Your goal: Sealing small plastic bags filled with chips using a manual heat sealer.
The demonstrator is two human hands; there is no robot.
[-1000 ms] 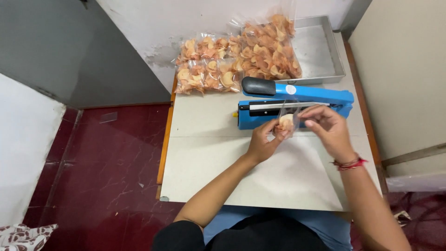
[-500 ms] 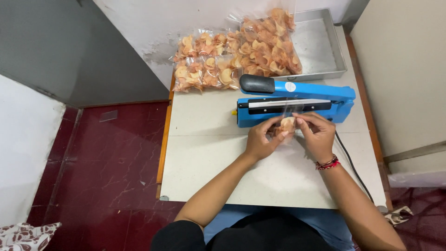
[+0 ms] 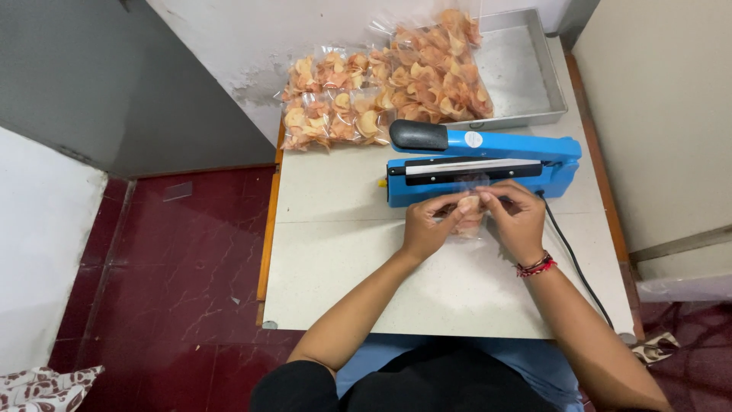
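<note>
A small clear plastic bag of orange crisps (image 3: 469,216) lies on the white table (image 3: 343,259), just in front of the blue heat sealer (image 3: 488,168). My left hand (image 3: 428,225) pinches the bag's left side. On the other side my right hand (image 3: 520,220) grips it, a red thread bracelet at the wrist. The bag's open top reaches toward the sealer's black bar. The sealer's arm with its black handle (image 3: 418,135) is raised.
Several sealed bags of crisps (image 3: 335,107) and a big open bag (image 3: 438,69) lie at the table's far edge, partly in a metal tray (image 3: 526,76). The sealer's black cord (image 3: 572,259) runs down the right side. Dark red floor tiles (image 3: 168,267) lie to the left.
Both hands have drawn closer together on the small bag in front of the sealer. My right hand moved left and down toward the left one. The camera view shifted slightly.
</note>
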